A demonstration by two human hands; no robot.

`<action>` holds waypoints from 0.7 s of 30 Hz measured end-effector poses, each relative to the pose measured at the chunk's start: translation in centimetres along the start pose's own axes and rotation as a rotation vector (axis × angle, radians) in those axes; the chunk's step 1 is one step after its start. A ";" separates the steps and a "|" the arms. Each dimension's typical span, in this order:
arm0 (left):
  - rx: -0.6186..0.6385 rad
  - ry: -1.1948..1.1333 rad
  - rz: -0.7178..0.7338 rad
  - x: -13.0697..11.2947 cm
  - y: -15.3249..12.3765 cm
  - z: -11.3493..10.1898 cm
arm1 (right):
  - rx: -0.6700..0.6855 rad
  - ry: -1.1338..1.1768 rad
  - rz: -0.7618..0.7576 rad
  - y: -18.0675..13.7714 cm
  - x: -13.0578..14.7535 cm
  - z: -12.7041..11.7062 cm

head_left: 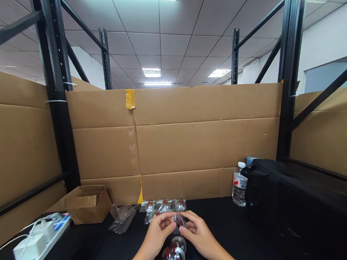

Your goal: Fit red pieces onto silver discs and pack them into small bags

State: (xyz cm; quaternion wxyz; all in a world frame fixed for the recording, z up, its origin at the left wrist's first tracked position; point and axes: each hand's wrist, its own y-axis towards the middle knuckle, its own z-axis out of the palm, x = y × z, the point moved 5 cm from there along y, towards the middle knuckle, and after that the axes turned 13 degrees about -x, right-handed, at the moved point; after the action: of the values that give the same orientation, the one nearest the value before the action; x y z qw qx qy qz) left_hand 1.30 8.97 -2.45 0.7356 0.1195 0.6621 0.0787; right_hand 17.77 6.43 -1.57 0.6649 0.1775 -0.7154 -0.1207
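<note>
My left hand [160, 229] and my right hand [196, 230] meet at the middle of the black table. Between them they pinch a small clear plastic bag [179, 221], and fingers partly cover what is in it. Just below my hands lie several round, shiny metal pieces [174, 254] with red showing on them, heaped close together. Beyond my fingers, several bagged round metal pieces [164, 205] in clear plastic sit in rows. A loose clear plastic bag [123, 218] rests to the left of these.
On the left stand an opened cardboard box [88, 205] and a white power strip [48, 249] with plugged-in chargers. A water bottle [239, 185] and a large black bag [301, 212] occupy the right. Cardboard panels [180, 145] and dark metal posts [60, 114] enclose the table.
</note>
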 end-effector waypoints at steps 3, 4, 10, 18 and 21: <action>-0.104 0.074 0.025 -0.6 0.4 -1.0 | -0.063 0.102 0.096 0.7 -1.1 -0.6; -0.142 0.098 0.031 -0.7 0.6 -1.3 | -0.092 0.113 0.094 0.9 -1.2 -0.8; -0.173 0.209 0.100 0.1 0.7 -1.7 | -0.214 0.107 0.037 1.4 -0.1 -2.2; -0.063 0.470 0.179 -0.2 -0.3 -1.1 | -0.256 -0.095 -0.076 1.1 0.9 -3.3; -0.042 0.486 0.218 -0.8 -0.6 -0.7 | -0.198 -0.175 -0.088 1.0 1.1 -3.1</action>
State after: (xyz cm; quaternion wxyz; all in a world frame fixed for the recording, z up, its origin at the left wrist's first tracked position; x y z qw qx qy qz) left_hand 0.48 8.19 -1.92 0.5446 0.1525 0.8007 0.1977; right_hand 20.66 7.08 0.12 0.6083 0.1313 -0.7468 -0.2347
